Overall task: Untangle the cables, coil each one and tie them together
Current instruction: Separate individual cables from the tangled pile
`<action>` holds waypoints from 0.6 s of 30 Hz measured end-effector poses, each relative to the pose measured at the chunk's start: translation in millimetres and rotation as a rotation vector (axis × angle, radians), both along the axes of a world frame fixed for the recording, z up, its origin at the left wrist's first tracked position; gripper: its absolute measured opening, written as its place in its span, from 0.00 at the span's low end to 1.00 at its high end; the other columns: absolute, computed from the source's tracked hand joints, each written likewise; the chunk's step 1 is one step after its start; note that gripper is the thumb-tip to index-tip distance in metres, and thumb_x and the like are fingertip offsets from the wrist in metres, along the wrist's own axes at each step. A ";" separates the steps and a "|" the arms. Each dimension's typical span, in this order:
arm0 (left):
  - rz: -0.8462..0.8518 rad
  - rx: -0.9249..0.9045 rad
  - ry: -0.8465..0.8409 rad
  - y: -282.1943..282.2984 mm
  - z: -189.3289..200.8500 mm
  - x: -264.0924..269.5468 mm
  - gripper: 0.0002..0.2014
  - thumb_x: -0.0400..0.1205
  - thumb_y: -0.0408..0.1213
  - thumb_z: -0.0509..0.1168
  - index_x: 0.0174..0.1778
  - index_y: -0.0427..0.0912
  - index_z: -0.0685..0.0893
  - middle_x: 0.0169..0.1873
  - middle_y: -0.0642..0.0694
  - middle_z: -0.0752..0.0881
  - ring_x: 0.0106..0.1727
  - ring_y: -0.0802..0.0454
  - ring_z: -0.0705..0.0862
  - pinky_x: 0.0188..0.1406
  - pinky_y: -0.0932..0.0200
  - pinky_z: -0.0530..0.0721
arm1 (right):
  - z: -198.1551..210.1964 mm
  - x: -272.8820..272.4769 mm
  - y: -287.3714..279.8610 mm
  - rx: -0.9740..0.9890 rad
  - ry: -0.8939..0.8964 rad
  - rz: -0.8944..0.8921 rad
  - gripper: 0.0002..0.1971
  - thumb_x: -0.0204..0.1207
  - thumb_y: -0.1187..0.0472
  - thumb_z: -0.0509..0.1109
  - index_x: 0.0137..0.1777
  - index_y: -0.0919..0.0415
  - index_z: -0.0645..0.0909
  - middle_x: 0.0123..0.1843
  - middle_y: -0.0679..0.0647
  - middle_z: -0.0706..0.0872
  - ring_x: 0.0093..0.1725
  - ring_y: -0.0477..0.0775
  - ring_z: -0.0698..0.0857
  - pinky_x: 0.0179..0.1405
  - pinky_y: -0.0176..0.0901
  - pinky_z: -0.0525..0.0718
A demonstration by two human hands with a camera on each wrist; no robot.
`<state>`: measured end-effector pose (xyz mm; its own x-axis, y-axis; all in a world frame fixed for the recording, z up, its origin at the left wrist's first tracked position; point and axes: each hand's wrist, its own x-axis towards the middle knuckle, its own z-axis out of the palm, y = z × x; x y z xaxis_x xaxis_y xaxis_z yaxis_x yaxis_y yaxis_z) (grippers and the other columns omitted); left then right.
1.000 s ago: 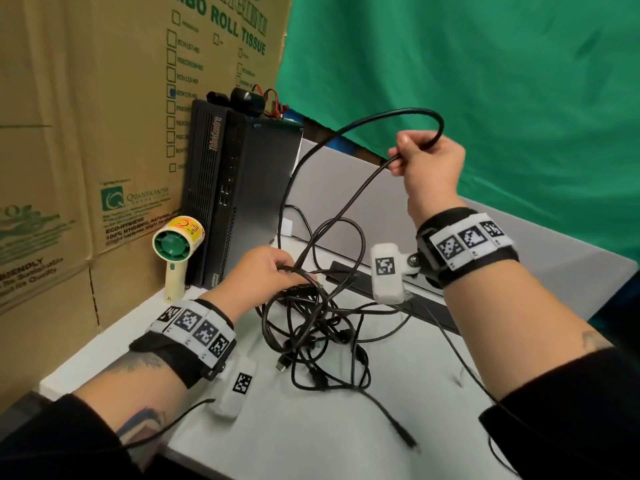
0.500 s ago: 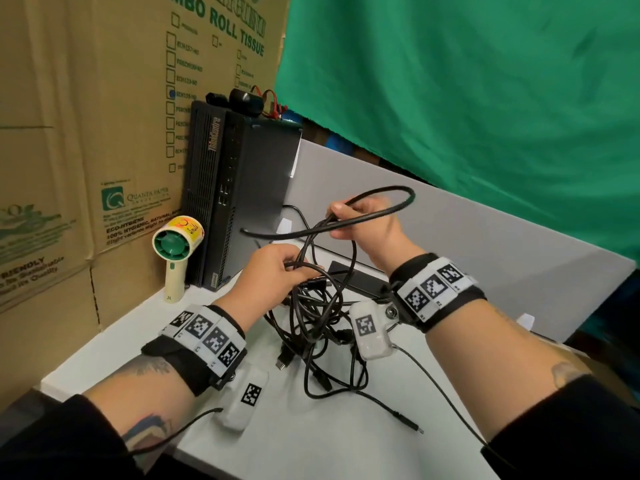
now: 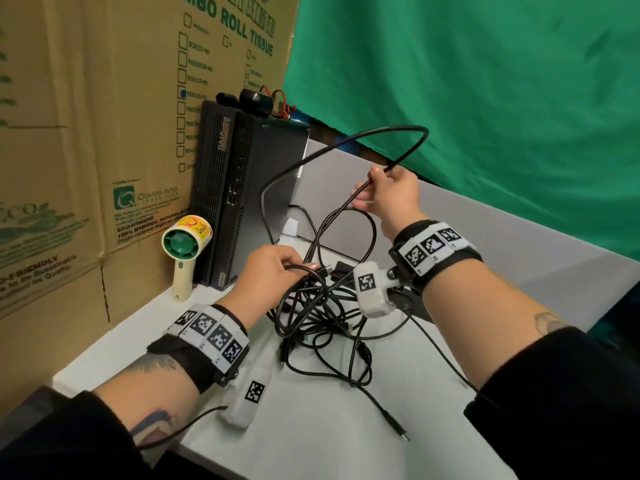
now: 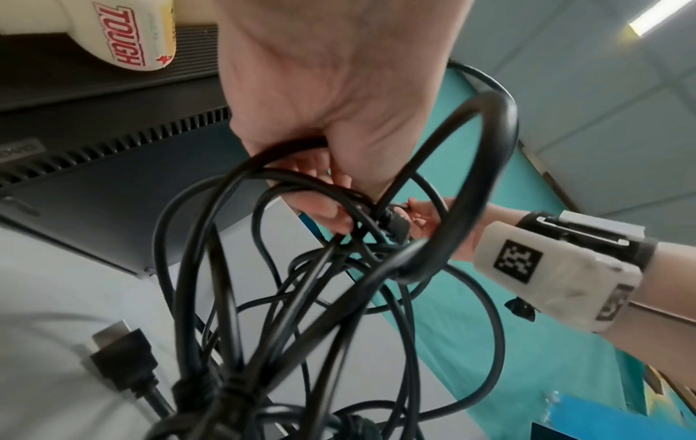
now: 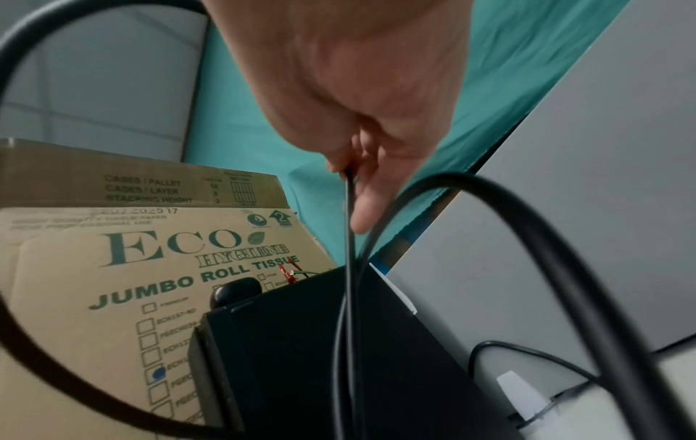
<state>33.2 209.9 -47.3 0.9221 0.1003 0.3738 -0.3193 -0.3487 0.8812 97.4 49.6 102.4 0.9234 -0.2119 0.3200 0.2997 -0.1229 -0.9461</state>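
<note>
Hands are apart, each closed on cable. Your right hand (image 3: 388,195) is raised above and behind the tangle, wrist bent, forearm angled up from the lower right; thumb and fingers (image 5: 363,214) pinch one black cable (image 3: 346,140), which arches up in a wide loop over the hand and drops back toward the pile. Your left hand (image 3: 273,271) sits lower, just above the table (image 3: 311,445), knuckles up, fingers curled round several strands at the top of the cable tangle (image 3: 322,327). The left wrist view confirms that grip: strands pass through the closed fingers and a thick loop hangs beside the palm. The tangle itself lies on the white table between your forearms, partly lifted at the left hand, with one loose connector end (image 3: 398,433) trailing toward the near edge. A black computer tower (image 3: 239,188) stands upright behind the left hand, a small handheld fan (image 3: 185,244) just beside it on its left, and a cardboard box (image 3: 69,133) behind both. A green backdrop (image 3: 485,81) hangs at the rear right. None of the cables is coiled or tied.
</note>
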 end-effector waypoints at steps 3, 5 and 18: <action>0.019 0.017 -0.020 -1.6 0.8 1.1 0.12 0.77 0.46 0.78 0.35 0.41 0.90 0.33 0.40 0.90 0.34 0.47 0.88 0.35 0.56 0.85 | -9.6 -8.4 -3.0 -0.123 0.049 0.183 0.05 0.85 0.65 0.68 0.47 0.64 0.77 0.40 0.61 0.85 0.40 0.57 0.87 0.36 0.47 0.92; 0.016 0.056 -0.035 -1.8 2.3 1.0 0.10 0.79 0.46 0.76 0.36 0.44 0.90 0.33 0.44 0.90 0.39 0.45 0.89 0.41 0.52 0.87 | -13.1 -15.8 -2.3 -0.294 0.068 0.238 0.06 0.82 0.70 0.70 0.43 0.61 0.81 0.46 0.62 0.87 0.49 0.56 0.87 0.49 0.52 0.91; -0.151 -0.072 -0.096 6.5 -2.9 3.5 0.21 0.79 0.45 0.76 0.25 0.46 0.76 0.22 0.55 0.77 0.26 0.63 0.79 0.25 0.72 0.73 | 23.4 -6.7 -58.2 -0.116 0.005 -0.178 0.11 0.83 0.78 0.54 0.46 0.66 0.74 0.34 0.58 0.79 0.28 0.51 0.82 0.23 0.43 0.80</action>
